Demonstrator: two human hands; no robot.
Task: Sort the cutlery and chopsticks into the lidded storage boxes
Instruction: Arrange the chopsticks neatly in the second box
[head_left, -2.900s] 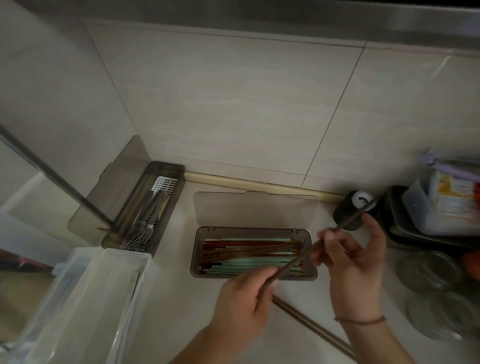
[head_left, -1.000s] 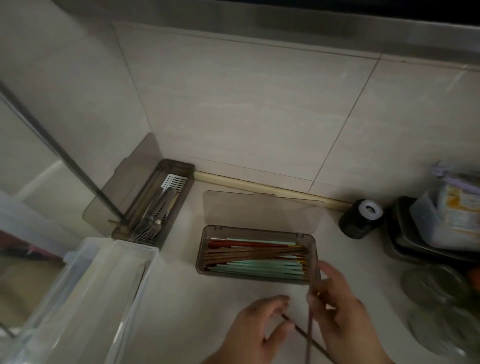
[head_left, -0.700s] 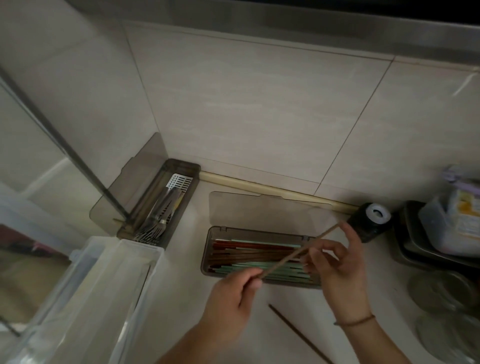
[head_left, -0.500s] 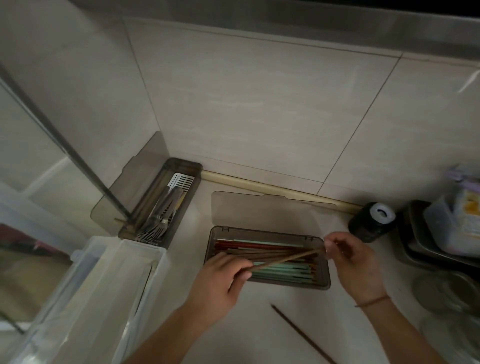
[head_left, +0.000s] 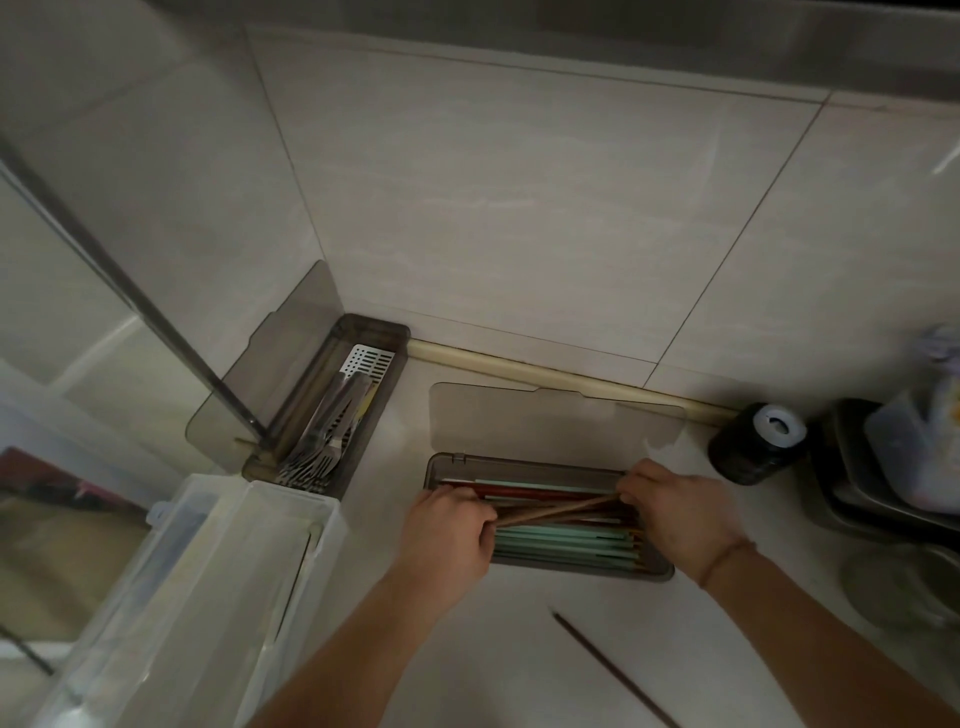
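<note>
Left hand (head_left: 451, 535) and right hand (head_left: 675, 512) pinching brown wooden chopstick (head_left: 558, 512) ends; best lowered level, parallel inside smoky lidded plastic box (head_left: 524, 560).

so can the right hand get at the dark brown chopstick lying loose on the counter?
Probably yes, once free. The dark brown chopstick lies in the open with nothing on it, just near-side of the right hand, which now pinches a brown chopstick over the open box.

left hand (head_left: 449, 530) pinching, right hand (head_left: 675, 512) pinching
</note>
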